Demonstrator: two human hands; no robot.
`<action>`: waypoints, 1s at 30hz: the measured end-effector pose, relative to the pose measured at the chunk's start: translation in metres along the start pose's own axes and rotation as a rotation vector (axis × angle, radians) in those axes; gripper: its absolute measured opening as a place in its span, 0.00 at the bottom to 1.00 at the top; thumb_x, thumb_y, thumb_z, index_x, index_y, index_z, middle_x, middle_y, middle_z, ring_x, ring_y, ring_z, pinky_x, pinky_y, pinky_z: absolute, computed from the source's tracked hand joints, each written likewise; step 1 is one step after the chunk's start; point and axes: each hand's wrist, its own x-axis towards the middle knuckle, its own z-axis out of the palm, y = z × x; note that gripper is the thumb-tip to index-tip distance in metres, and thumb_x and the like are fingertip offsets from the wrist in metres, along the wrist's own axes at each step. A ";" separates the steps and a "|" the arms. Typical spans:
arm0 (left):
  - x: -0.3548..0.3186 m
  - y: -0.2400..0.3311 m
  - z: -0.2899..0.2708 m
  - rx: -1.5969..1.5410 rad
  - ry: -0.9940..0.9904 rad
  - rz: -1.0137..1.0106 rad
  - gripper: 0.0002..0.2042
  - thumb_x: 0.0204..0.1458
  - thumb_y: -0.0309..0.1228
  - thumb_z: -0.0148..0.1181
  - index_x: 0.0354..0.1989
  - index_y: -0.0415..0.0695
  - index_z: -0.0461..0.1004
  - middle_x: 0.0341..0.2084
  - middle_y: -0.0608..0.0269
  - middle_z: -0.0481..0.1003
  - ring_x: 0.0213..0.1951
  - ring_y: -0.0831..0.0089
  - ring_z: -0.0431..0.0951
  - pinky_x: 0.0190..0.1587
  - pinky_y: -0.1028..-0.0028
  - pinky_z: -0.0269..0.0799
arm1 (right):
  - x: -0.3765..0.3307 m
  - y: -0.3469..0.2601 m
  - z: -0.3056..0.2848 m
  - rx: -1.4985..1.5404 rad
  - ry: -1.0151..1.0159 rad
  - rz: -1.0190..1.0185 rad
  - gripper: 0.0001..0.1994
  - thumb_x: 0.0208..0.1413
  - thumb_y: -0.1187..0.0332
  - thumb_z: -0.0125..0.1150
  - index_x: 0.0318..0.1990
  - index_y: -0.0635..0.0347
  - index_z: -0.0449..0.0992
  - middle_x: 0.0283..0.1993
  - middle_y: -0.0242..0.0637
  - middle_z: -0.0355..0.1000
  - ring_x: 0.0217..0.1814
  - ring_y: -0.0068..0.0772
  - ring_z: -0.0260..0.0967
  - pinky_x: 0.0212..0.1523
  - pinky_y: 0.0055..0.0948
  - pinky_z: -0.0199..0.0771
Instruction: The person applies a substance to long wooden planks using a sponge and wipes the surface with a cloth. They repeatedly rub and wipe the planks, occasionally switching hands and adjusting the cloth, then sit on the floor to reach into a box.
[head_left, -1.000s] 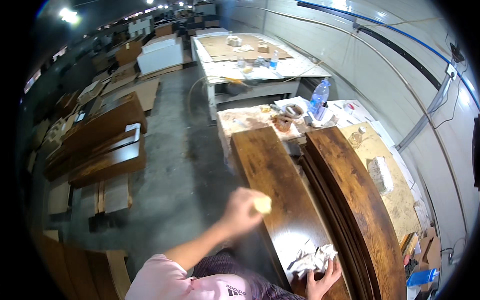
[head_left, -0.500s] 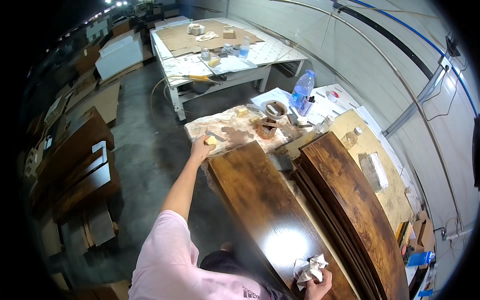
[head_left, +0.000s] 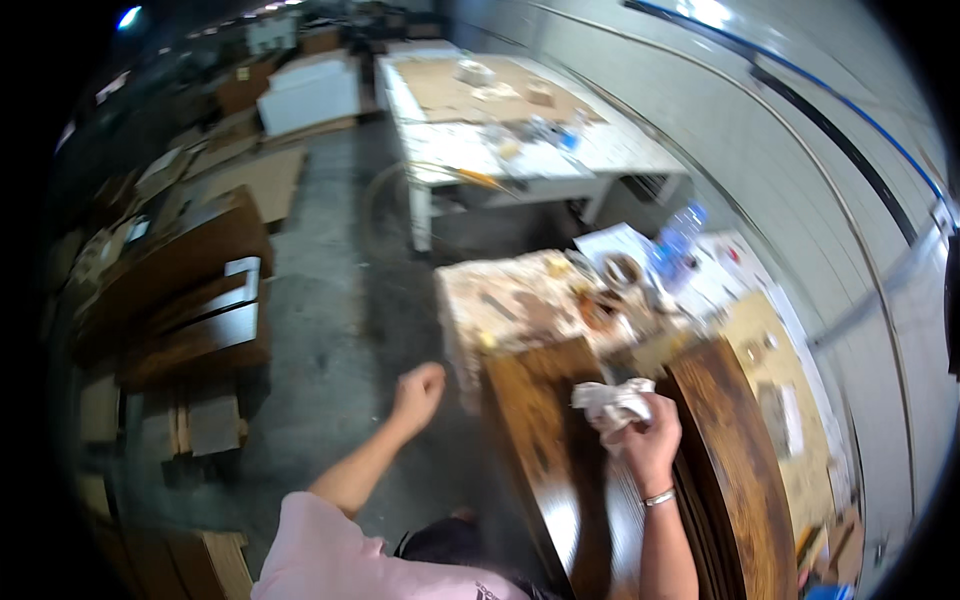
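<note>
Right hand (head_left: 652, 432) is closed around a crumpled white rag (head_left: 610, 401); the rag bunches out from the fist on the thumb side and hangs just above the dark glossy wood panel (head_left: 545, 450). Can't tell if the rag touches the panel surface, the frame is motion-blurred. A thin bracelet (head_left: 658, 496) sits on that wrist.

Left hand (head_left: 418, 388) is curled into a loose fist, holding nothing that I can see. It hangs over the grey concrete floor (head_left: 330, 340), off the panel's left edge, well apart from the rag.

Right of the rag hand: a second brown wood panel (head_left: 735, 450), lying alongside the glossy one. Beyond both hands, past the far end of the panels: a stained work surface (head_left: 510, 300) with small bowls or tins (head_left: 622, 268) and a clear plastic bottle (head_left: 678, 232) on the right part; details are too blurred to sort out.

Further out past that: a white table (head_left: 520, 150) with a cardboard sheet and small clutter on top.

Left of the fist hand, across the floor: stacked brown wood boards (head_left: 190, 300) and flat cardboard pieces.
</note>
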 end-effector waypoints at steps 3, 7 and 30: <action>-0.089 -0.032 -0.026 0.097 -0.148 -0.262 0.10 0.52 0.28 0.60 0.42 0.45 0.81 0.37 0.49 0.81 0.41 0.52 0.83 0.44 0.60 0.77 | 0.032 0.036 0.018 -0.139 0.013 0.046 0.26 0.39 0.77 0.68 0.53 0.63 0.75 0.56 0.54 0.69 0.58 0.57 0.67 0.59 0.45 0.68; -0.193 -0.028 -0.048 -0.102 -0.248 -0.745 0.10 0.59 0.32 0.54 0.39 0.41 0.81 0.22 0.61 0.80 0.22 0.77 0.78 0.27 0.72 0.74 | 0.014 0.020 0.036 -0.265 0.024 -0.167 0.33 0.42 0.76 0.66 0.62 0.62 0.67 0.68 0.57 0.58 0.67 0.61 0.57 0.68 0.51 0.59; -0.458 0.285 0.096 -0.880 -1.245 -0.807 0.32 0.61 0.44 0.52 0.68 0.38 0.54 0.61 0.48 0.65 0.58 0.57 0.71 0.61 0.58 0.67 | -0.402 -0.064 -0.156 0.270 0.044 -0.610 0.16 0.52 0.54 0.62 0.37 0.57 0.75 0.34 0.38 0.70 0.39 0.45 0.67 0.47 0.47 0.65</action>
